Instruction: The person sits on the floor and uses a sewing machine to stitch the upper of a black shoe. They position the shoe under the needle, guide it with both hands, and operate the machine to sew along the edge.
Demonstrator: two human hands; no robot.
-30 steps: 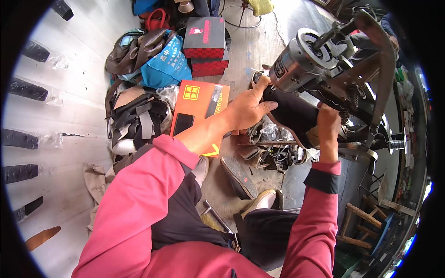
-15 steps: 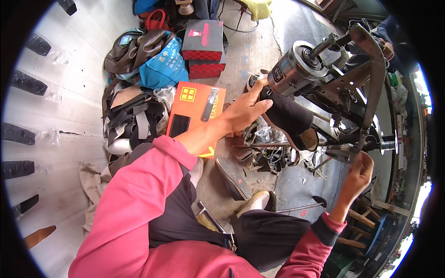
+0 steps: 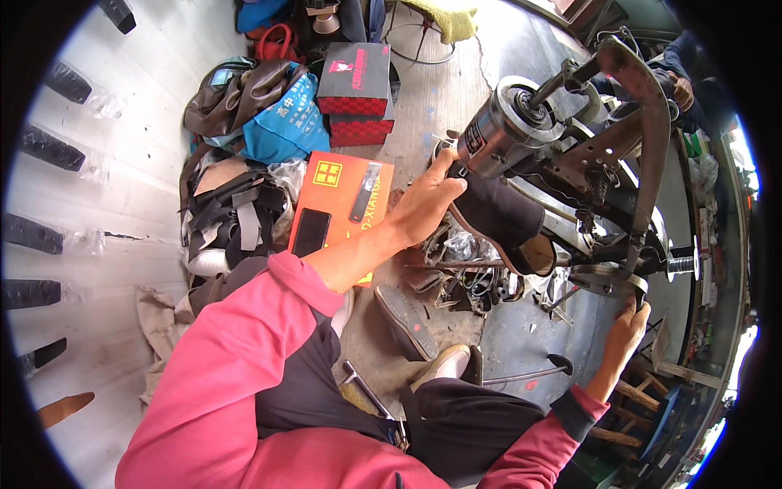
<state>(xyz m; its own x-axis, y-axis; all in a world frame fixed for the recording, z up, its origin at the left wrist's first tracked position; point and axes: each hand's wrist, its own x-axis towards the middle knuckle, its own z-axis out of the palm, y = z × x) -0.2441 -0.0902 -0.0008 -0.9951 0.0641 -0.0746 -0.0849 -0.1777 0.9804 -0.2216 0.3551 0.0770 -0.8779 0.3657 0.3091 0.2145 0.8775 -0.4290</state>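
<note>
My left hand [image 3: 423,205] grips one end of a black shoe [image 3: 501,205], its thumb lying along the upper. The shoe's dark sole edge faces down and its opening points to the lower right. Above it is the metal cylinder head [image 3: 498,134] of a shoe-patching sewing machine, which hides where the needle meets the shoe. At the lower right of the machine, my right hand [image 3: 626,334] has its fingers closed at the rim of a round hand wheel [image 3: 601,279]. Part of those fingers is hidden behind the rim.
An orange box [image 3: 330,196] carrying a black phone [image 3: 312,232] lies left of my hand. Beyond are black-and-red shoeboxes [image 3: 353,81] and a blue bag [image 3: 285,118]. A loose shoe sole [image 3: 405,322] lies on the floor. Another person's hand [image 3: 683,94] shows at upper right.
My right hand has moved slightly down with the wheel's rim, which looks turned. My left hand stays on the shoe. The machine sits a little further left in view.
</note>
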